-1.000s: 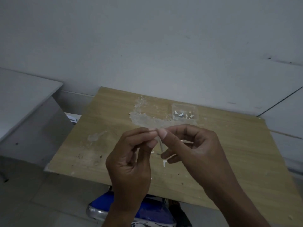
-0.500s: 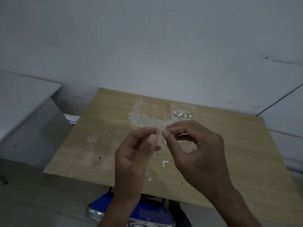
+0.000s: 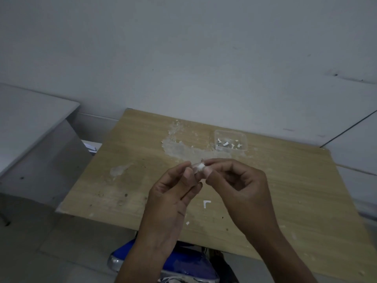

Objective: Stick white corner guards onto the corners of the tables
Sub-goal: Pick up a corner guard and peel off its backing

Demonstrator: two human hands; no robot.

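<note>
Seen from the head camera, there is one wooden bench (image 3: 295, 201), one clear plastic tray (image 3: 231, 139) near its far edge holding several small white pieces too small to count, one white L-shaped corner guard (image 3: 206, 203) lying flat on the bench, and one tiny white scrap (image 3: 187, 223) nearer the front edge. A second, grey bench (image 3: 30, 119) stands to the left, well apart from the wooden one. Both hands are raised above the middle of the bench and meet at their fingertips: the left hand (image 3: 169, 197) and the right hand (image 3: 238, 188) together pinch one small white corner guard piece (image 3: 199, 166) between thumbs and forefingers. The other fingers of each hand are loosely curled. The loose L-shaped guard lies below and between the two hands, not touched by either. The tray sits beyond the hands, to the right. A pale, scuffed patch (image 3: 179, 148) marks the bench surface behind the hands. The near left corner (image 3: 59, 209) of the bench is bare, with open floor to its left; something blue (image 3: 183, 260) shows beneath the front edge.
</note>
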